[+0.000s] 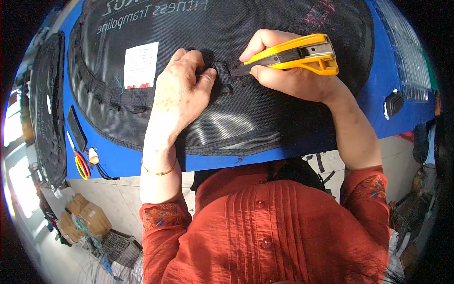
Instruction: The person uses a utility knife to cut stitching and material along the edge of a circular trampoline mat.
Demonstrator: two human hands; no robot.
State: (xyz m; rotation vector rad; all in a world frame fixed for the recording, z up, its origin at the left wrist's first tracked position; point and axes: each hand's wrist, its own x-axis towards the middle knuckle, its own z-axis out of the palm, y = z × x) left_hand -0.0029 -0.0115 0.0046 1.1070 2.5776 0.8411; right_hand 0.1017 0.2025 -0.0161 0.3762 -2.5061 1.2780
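A round black trampoline mat (279,113) lies spread out, with "Fitness Trampoline" lettering at its far edge. My right hand (295,84) is closed around a yellow utility knife (291,56), its tip pointing left at the stitching of a black webbing strap (220,71) on the mat. Just left of the tip, my left hand (182,92) has its fingers curled, with thumb and forefinger against the strap's edge. Beside that hand, a white paper label (141,65) sits on the mat, and more webbing loops (137,100) run along to the left.
Under the mat is a blue table (213,162). Red-handled scissors (81,163) and a flat black piece (77,128) lie at its left edge. A small black object (393,104) rests on the right. Cardboard boxes (92,220) and a grey crate (120,246) stand on the floor.
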